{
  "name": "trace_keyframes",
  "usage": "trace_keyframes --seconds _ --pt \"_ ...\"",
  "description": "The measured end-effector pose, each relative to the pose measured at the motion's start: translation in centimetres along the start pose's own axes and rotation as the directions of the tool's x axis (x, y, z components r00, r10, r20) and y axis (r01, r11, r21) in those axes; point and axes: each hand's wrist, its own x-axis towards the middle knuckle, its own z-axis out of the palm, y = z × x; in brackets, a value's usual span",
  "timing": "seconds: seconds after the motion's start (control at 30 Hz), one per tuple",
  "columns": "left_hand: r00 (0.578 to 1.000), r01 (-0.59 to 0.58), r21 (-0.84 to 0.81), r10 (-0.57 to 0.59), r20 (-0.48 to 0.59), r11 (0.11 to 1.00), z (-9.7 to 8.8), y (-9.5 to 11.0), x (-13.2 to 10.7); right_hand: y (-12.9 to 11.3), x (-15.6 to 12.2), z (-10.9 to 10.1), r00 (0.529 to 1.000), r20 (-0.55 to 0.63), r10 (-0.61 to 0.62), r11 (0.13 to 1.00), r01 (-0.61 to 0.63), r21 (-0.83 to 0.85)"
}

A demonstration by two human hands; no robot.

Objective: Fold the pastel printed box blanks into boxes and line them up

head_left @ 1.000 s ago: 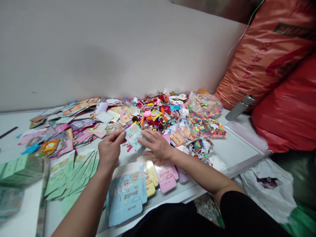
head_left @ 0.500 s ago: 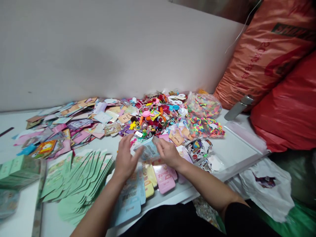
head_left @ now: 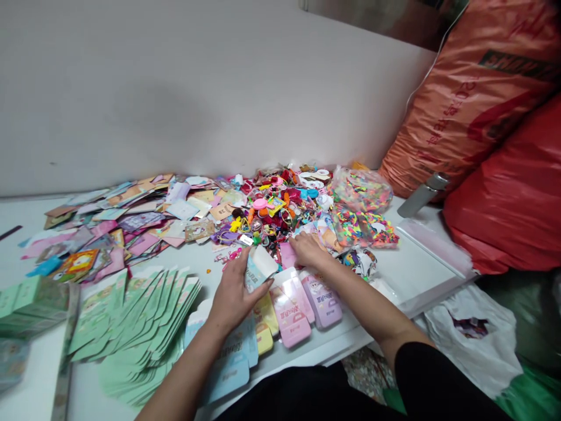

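Note:
My left hand [head_left: 234, 292] is closed around a light blue paper box [head_left: 258, 270], which is tilted with its pale top flap standing up. To the right, my right hand [head_left: 309, 250] reaches past the flat boxes to the near edge of the pile. Its fingers are bent together beside a pink card [head_left: 288, 255], and what lies under the fingertips is hidden. Below my hands lie flattened blue boxes [head_left: 228, 374], yellow boxes [head_left: 264, 336], a pink box [head_left: 293, 318] and a purple box [head_left: 324, 301], partly overlapping.
Fanned green boxes [head_left: 144, 321] lie left, near folded green boxes [head_left: 35, 304]. Behind are heaped cards [head_left: 144, 222], small trinkets [head_left: 272, 210] and bags of colourful bits [head_left: 362, 190]. A steel flask [head_left: 423, 196] stands by red sacks [head_left: 504, 193] on the right.
My right hand has let go of the blue box and moved right and up to the pile. The box stays in my left hand, its flap now standing open.

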Motion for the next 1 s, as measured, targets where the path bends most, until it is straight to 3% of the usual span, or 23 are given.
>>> trace_keyframes --seconds 0.1,0.2,0.23,0.3,0.37,0.4,0.47,0.57,0.7,0.83,1.0 --pt "0.999 0.034 0.014 -0.034 0.002 0.999 -0.1 0.0 -0.1 0.7 -0.5 -0.6 0.999 -0.039 0.011 1.0 -0.011 0.016" --pt "0.999 0.047 0.059 -0.047 0.012 0.997 0.1 0.0 0.1 1.2 -2.3 -2.7 0.952 -0.268 0.145 0.95 -0.058 0.307" --pt "0.999 0.05 0.071 -0.05 0.009 0.996 0.2 0.1 0.2 1.0 -3.1 -3.4 0.915 -0.334 0.225 0.883 -0.046 0.467" --pt "0.999 0.043 0.089 -0.045 0.018 0.995 0.7 0.3 0.4 0.0 -4.9 -4.6 0.856 -0.357 0.373 0.672 0.016 0.74" --pt "0.999 0.027 0.106 -0.031 0.032 0.994 1.2 0.8 0.6 -1.7 -6.7 -5.1 0.838 -0.32 0.443 0.493 0.07 0.867" --pt "0.999 0.018 0.113 -0.022 0.031 0.993 1.4 0.9 0.7 -2.7 -7.5 -5.1 0.831 -0.323 0.453 0.464 0.089 0.881" --pt "1.0 0.001 0.135 -0.003 0.017 0.991 1.7 1.2 0.8 -4.2 -8.7 -4.8 0.81 -0.374 0.453 0.508 0.11 0.854" --pt "0.996 -0.089 0.216 0.086 0.023 0.972 1.9 1.4 0.7 -5.4 -9.6 -4.3 0.794 -0.449 0.409 0.646 0.096 0.758" --pt "0.984 -0.174 0.327 0.174 0.031 0.929 2.3 1.6 0.4 -6.4 -9.9 -3.5 0.829 -0.487 0.273 0.832 0.05 0.552" --pt "0.983 -0.164 0.309 0.183 -0.034 0.937 2.6 1.8 0.3 -7.5 -9.9 -2.8 0.811 -0.528 0.253 0.884 0.028 0.467" --pt "0.974 -0.219 0.264 0.227 0.003 0.939 2.9 2.2 0.1 -8.4 -9.8 -2.1 0.907 -0.4 0.129 0.928 0.031 0.371"
